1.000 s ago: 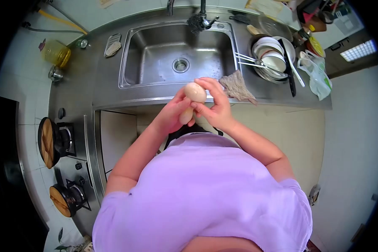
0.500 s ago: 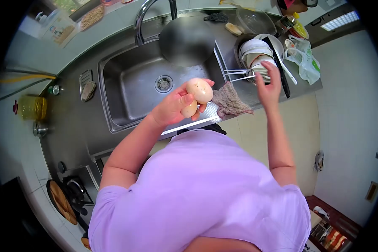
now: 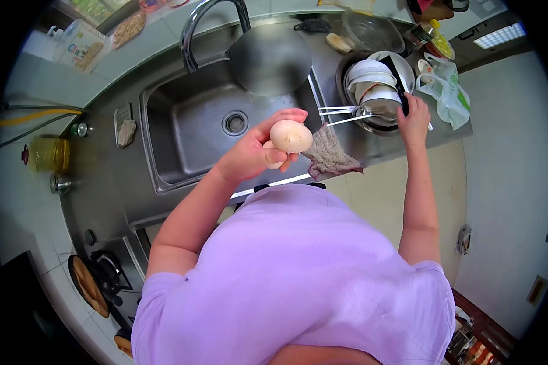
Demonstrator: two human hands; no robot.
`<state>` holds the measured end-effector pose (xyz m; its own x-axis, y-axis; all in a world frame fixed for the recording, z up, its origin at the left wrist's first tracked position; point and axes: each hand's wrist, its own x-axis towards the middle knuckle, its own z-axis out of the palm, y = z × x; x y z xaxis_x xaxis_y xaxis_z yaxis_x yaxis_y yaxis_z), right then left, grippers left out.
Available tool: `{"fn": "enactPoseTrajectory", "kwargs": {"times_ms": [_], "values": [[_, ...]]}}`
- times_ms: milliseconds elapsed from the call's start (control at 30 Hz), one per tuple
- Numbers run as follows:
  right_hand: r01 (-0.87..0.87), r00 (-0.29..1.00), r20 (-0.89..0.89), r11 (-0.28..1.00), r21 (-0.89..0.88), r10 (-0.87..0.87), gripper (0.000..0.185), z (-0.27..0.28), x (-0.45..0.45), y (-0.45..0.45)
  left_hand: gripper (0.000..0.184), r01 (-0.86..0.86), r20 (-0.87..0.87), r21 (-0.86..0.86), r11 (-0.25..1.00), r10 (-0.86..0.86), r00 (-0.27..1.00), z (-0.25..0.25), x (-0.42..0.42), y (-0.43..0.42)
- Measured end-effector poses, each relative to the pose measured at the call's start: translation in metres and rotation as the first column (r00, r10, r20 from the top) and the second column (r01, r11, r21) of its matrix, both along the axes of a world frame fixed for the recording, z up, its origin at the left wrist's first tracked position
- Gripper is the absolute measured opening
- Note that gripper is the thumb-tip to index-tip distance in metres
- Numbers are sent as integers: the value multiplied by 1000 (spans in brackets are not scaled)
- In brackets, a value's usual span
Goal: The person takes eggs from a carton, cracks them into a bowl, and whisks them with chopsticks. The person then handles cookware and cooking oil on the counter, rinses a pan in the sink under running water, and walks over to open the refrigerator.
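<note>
My left hand (image 3: 252,149) holds a pale round mushroom-like item (image 3: 291,136) above the sink's front edge. A second pale part shows beneath it, partly hidden by my thumb; whether the two are joined I cannot tell. On the right, my right hand (image 3: 414,120) is closed around the handle of a black knife (image 3: 397,78), which lies over stacked white bowls (image 3: 370,76) in a metal basin. Several white-handled utensils (image 3: 347,112) lean out of the basin's left side.
A steel sink (image 3: 186,115) with a curved faucet (image 3: 192,30) lies ahead. A grey-brown cloth (image 3: 332,155) hangs on the counter's front edge. A plastic bag (image 3: 449,91) sits at the right, an oil bottle (image 3: 47,153) at the far left, beyond a soap dish (image 3: 125,125).
My right hand has left the pale item and moved right, onto the knife handle. My left hand has kept its hold and tilted the item. The view has shifted.
</note>
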<state>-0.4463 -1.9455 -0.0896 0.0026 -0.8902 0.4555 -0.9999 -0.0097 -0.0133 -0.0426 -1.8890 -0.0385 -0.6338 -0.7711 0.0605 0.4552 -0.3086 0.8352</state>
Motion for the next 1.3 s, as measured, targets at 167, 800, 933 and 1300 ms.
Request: {"fn": "enactPoseTrajectory", "kwargs": {"times_ms": [167, 800, 933, 1300], "values": [[-36, 999, -20, 998, 60, 37, 32, -10, -14, -10, 68, -42, 5, -13, 999, 42, 999, 0, -10, 5], [-31, 999, 14, 999, 37, 31, 28, -18, -21, -13, 67, -151, -62, 128, 980, 159, 985, -22, 8, 14], [-31, 999, -28, 999, 30, 32, 27, -23, -21, -16, 64, -181, -64, 139, 974, 192, 979, -19, 8, 16], [57, 988, -155, 953, 297, -11, 58, -35, -29, -28, 74, -290, 0, 204, 935, 296, 955, -22, 8, 22]]}}
